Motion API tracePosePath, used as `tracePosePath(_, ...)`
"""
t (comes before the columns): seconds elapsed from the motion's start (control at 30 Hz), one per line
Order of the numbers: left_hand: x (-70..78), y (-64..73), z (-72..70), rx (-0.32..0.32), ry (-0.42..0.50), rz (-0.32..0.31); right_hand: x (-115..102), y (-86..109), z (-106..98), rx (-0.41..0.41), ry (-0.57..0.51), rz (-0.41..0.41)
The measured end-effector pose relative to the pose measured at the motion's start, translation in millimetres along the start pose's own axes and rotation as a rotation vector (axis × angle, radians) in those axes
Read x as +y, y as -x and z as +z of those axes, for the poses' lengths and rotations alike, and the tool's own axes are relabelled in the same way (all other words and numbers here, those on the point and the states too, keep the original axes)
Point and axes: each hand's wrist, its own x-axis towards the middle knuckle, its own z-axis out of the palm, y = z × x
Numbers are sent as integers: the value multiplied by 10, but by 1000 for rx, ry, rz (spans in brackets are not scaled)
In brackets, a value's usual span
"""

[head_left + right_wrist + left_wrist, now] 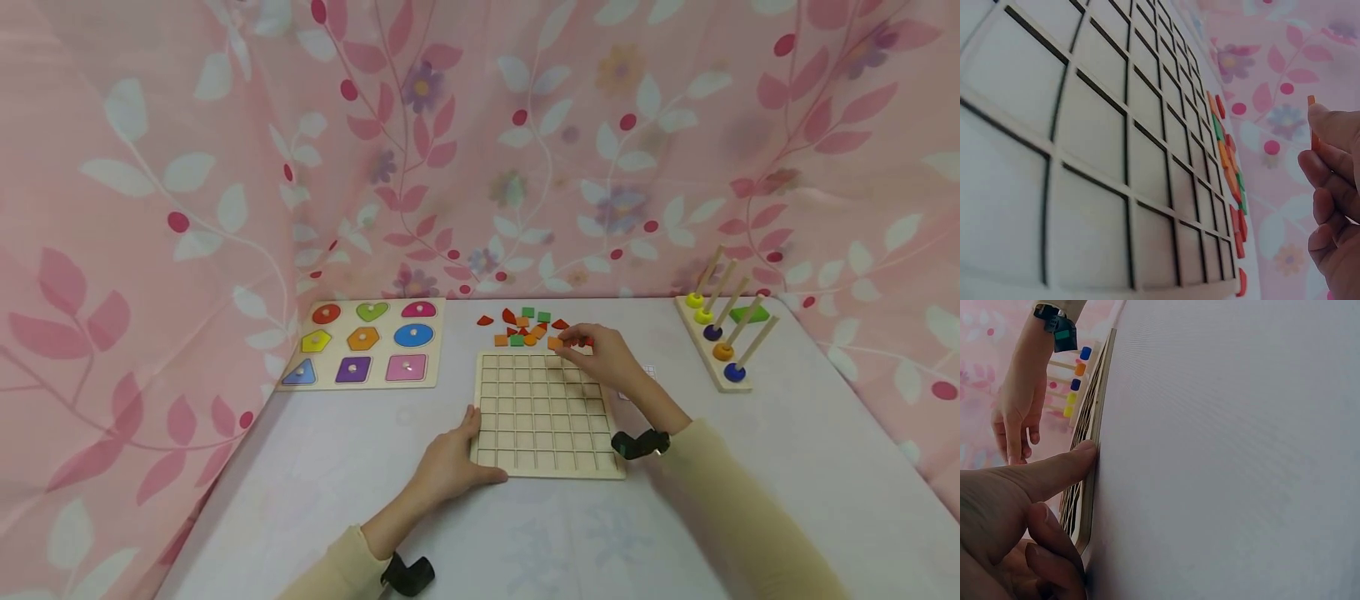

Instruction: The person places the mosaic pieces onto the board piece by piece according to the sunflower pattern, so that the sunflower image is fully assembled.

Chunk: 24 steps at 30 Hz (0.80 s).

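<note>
A wooden grid board (543,414) lies on the white tabletop, its square cells bare. My left hand (450,462) holds its near left corner, thumb along the front edge and fingers at the left side. In the left wrist view the thumb (1063,467) presses on the board's rim, the other fingers curled beside it. Above the board's far edge, my right hand (603,358) pinches an orange square tile (555,343). The right wrist view shows this tile (1312,125) edge-on between thumb and fingers. Behind the board lie several loose red, green and orange pieces (528,312).
To the left lies a knobbed shape puzzle (382,385). A pegged wooden stand (701,350) with coloured beads is at the right, a green piece (750,314) beside it. A small printed card (649,371) lies partly behind my right wrist. Patterned pink cloth (480,150) hangs around the table.
</note>
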Motion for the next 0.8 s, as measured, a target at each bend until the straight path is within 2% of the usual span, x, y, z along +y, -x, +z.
tracePosePath(0.23,-7,-9,1,-7,-12,1,48,11,252,-54,13,23)
tracePosePath(0.4,0,-4,-7,-12,-17,2,95,27,399,-130,38,91)
tracePosePath(0.6,13,3,-9,-11,-12,9,83,69,435,-157,74,83)
tracePosePath(0.8,8,3,-14,-7,-11,2,88,72,444,-154,45,96)
